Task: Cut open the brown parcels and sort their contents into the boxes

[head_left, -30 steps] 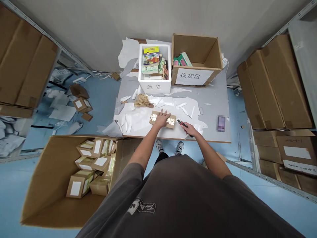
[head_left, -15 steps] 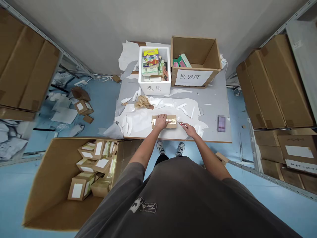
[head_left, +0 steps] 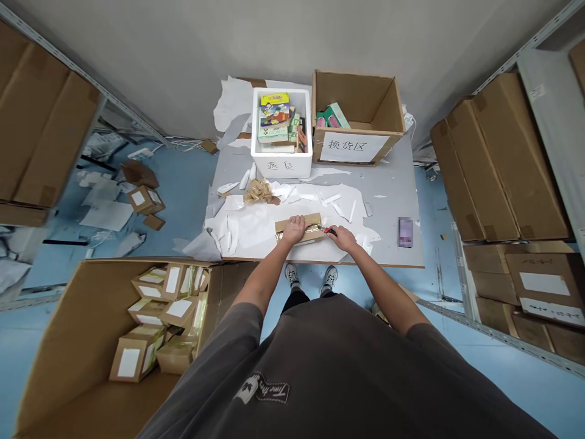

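A small taped cardboard box (head_left: 313, 218) lies slightly askew on white paper near the table's front edge. My left hand (head_left: 295, 229) is on top of it, its fingers closed over the box and hiding part of the shiny tape. In my right hand (head_left: 343, 238) is a box cutter (head_left: 329, 231) with a red and black handle. Its tip meets the right end of the box, at the tape line; how deep it sits I cannot tell.
Behind stand a white foam box (head_left: 281, 164) of small packages and an open carton (head_left: 388, 143). Crumpled brown paper (head_left: 258, 191) and white scraps litter the table. A purple item (head_left: 404, 232) lies right. A large carton (head_left: 59, 341) of parcels stands front left; shelves flank both sides.
The cutter has moved left from just beyond the box onto its right end. The small box has turned, its right end swinging away from me, with my left hand still on it.
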`<state>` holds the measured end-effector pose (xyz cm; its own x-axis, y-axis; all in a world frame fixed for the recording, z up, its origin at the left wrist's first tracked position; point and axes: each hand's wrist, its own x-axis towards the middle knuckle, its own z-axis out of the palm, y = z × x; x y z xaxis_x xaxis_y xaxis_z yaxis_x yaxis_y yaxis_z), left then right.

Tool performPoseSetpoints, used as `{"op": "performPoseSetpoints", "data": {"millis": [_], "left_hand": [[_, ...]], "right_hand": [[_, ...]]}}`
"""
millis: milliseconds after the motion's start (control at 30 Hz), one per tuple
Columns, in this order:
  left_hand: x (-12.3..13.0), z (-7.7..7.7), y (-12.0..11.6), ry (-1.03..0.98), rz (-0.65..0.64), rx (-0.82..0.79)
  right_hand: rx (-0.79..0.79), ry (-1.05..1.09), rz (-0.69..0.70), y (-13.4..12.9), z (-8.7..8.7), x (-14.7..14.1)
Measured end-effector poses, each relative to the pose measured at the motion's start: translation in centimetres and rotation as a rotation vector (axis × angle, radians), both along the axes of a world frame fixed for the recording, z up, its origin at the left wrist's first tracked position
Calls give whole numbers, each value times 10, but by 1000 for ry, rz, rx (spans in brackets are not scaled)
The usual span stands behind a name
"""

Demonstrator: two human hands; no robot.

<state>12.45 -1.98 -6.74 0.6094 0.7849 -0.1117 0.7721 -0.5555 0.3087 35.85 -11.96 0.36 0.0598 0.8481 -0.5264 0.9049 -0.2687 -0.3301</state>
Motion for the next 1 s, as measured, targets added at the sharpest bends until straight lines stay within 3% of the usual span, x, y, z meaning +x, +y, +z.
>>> {"op": "performPoseSetpoints", "data": {"millis": [267, 1000], "left_hand": [[-1, 1, -19, -91, 81, -98], [-5, -6, -19, -91, 137, -99]], "right_hand": [[-8, -110, 127, 4, -4, 4], [53, -118, 72, 4, -18, 2]]}}
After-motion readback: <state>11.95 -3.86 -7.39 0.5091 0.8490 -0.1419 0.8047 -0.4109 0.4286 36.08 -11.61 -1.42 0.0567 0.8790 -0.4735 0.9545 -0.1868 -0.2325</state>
